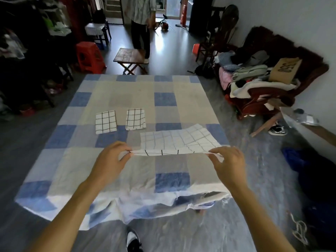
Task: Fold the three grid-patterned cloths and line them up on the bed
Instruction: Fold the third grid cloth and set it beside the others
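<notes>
Two folded white cloths with black grid lines lie side by side on the bed, one on the left [106, 121] and one to its right [135, 119]. A third grid cloth [179, 140] is held stretched above the bed, nearer to me and further right. My left hand [111, 159] pinches its near left corner. My right hand [228, 164] pinches its near right corner. The far part of this cloth sags towards the blue and beige checked bedspread [127, 175].
A person [141, 24] stands beyond the bed's far end beside a small wooden folding table [130, 58]. A red plastic stool [90, 56] stands at far left. A heap of clothes on a chair [258, 82] fills the right. My shoe [133, 240] shows below.
</notes>
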{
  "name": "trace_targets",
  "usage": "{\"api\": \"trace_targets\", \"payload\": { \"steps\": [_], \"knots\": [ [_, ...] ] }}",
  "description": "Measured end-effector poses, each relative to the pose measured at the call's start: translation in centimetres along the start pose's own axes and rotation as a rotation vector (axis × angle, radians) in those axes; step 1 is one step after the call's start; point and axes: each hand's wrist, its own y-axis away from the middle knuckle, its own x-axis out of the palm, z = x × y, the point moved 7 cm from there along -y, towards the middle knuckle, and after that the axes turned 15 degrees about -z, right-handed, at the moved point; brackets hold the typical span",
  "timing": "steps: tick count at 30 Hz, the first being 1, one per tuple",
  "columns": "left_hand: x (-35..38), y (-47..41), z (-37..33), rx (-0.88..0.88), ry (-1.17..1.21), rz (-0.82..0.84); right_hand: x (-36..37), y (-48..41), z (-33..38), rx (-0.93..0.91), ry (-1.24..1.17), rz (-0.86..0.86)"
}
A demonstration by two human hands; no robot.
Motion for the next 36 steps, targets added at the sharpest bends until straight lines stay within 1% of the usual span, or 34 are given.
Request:
{"api": "trace_targets", "payload": {
  "steps": [5, 10, 13, 16, 19, 24, 29, 34, 36],
  "knots": [
    [0.4, 5.5, -2.1, -0.061, -0.059, 0.073, -2.4, 4.5, -2.9, 0.063, -0.031, 0.08],
    [0.9, 8.1, -2.7, -0.13, -0.093, 0.116, -3.2, 7.0, -4.8, 0.096, -0.035, 0.159],
    [0.9, 8.6, -2.8, -0.159, -0.112, 0.102, -3.6, 7.6, -5.1, 0.105, -0.073, 0.159],
    [1.0, 8.7, -2.3, -0.222, -0.118, 0.053, -3.3, 7.9, -5.9, 0.205, -0.084, 0.197],
    [1.5, 8.5, -1.3, -0.316, -0.112, 0.026, -1.8, 8.1, -7.0, 0.319, -0.053, 0.266],
    [4.1, 7.6, 1.4, -0.393, -0.121, 0.053, 2.6, 7.5, -8.5, 0.407, 0.016, 0.334],
    [8.1, 6.0, 5.2, -0.473, -0.08, 0.104, 7.5, 6.6, -9.8, 0.45, 0.119, 0.367],
    [12.5, 4.1, 8.4, -0.578, -0.024, 0.173, 11.9, 5.3, -11.1, 0.448, 0.208, 0.39],
    [14.0, 3.2, 9.6, -0.583, -0.032, 0.182, 13.7, 4.9, -11.5, 0.439, 0.232, 0.386]
  ]
}}
